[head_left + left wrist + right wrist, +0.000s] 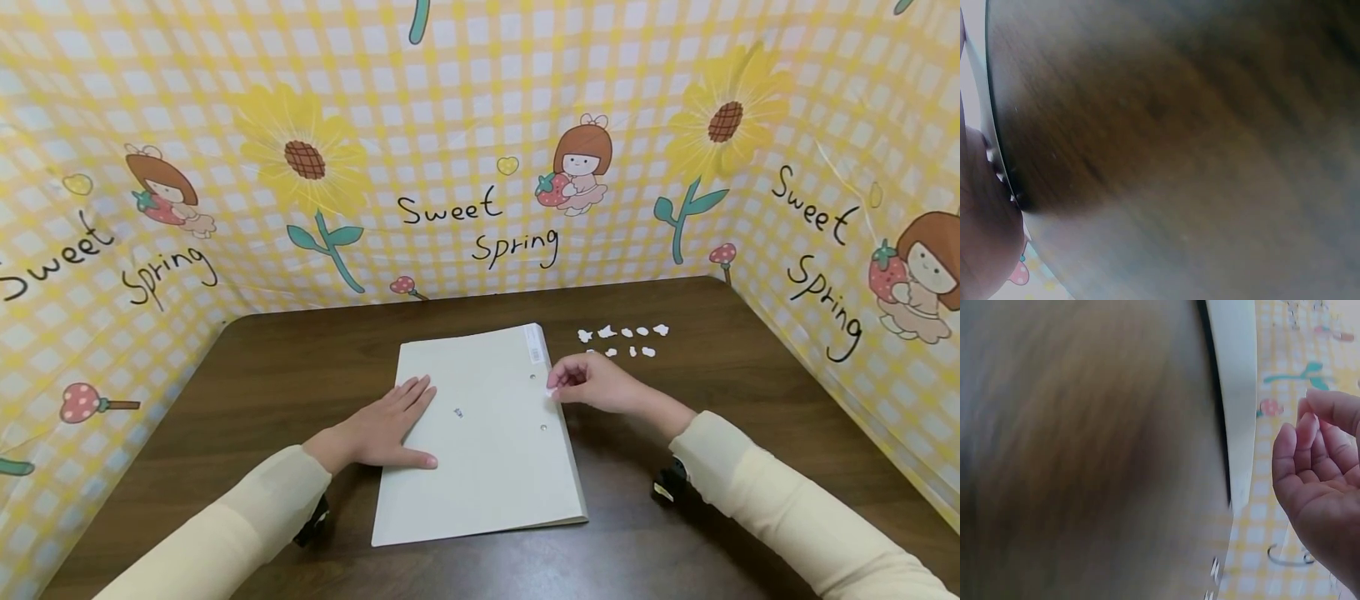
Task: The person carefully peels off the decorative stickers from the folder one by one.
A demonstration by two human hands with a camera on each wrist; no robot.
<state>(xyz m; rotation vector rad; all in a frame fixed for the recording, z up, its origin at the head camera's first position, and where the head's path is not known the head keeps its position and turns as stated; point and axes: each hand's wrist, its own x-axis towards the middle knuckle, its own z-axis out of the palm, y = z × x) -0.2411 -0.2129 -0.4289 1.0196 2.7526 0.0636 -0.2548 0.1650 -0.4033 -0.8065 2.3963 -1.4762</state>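
Note:
A cream file folder [487, 475] lies closed on the dark wooden table, with a label near its top right corner and two metal eyelets down its right side. My left hand [390, 422] rests on the folder's left part, its fingers spread out straight. Right of that hand, a small bluish sticker [458, 412] sits on the cover. Over the folder's right edge, my right hand [596, 383] pinches a small white piece [551, 393] between thumb and fingertips. In the right wrist view the fingers [1288, 453] are curled, and the piece is hard to make out.
Several small white cutout pieces [627, 332] lie in two rows on the table [300, 358], beyond the right hand. A yellow checked cloth [450, 150] with flowers and lettering hangs around the back and sides. Each wrist wears a black camera [670, 482].

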